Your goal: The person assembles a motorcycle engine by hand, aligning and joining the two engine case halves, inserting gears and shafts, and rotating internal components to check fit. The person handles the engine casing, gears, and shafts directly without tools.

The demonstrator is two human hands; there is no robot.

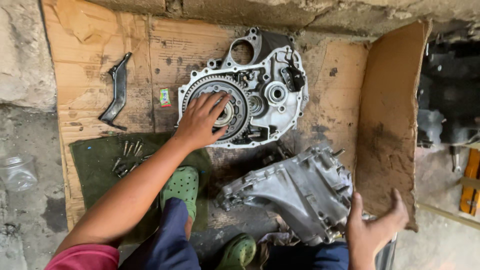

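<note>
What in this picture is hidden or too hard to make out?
Head view only:
- Large gear: its left half lies under the left hand.
- Right hand: wrist cut off by the bottom edge.
- Dark machinery: cut off at the right edge, in shadow.
- Bolts on the green cloth: too small to count.

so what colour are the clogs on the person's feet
Green clogs, with round holes, clearest in the head view.

A small sachet (pixel 165 97) lies flat on the brown cardboard sheet (pixel 90 60), left of the frame's centre in the upper half. It is a narrow upright rectangle, bright green with pink and a touch of white. Low on the left edge of the frame sits a clear plastic jar (pixel 17 172), see-through and unlabelled. No signs or screens show.
</note>
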